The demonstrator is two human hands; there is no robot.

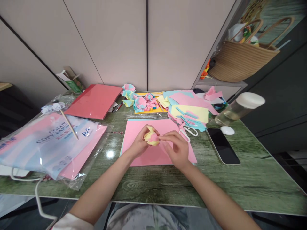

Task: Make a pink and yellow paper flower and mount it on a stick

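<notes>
My left hand (pixel 139 142) is closed around a small yellow and pink paper flower (pixel 152 138), holding it above the pink paper stack (pixel 146 159). The flower's petals look crumpled and layered. From the other side, my right hand (pixel 177 149) reaches toward it. Its index fingertip is at the flower's right edge, while the thumb stays apart and nothing shows between the fingers. White-handled scissors (pixel 189 132) lie just beyond my right hand, partly covered by paper scraps.
Finished paper flowers (pixel 144 103) sit at the back, beside coloured paper scraps (pixel 189 111). A phone (pixel 223 145) and a clear bottle (pixel 235 108) stand at right. Left are a red folder (pixel 94 100), a copy paper bag (pixel 48 140) and a white cable (pixel 38 195).
</notes>
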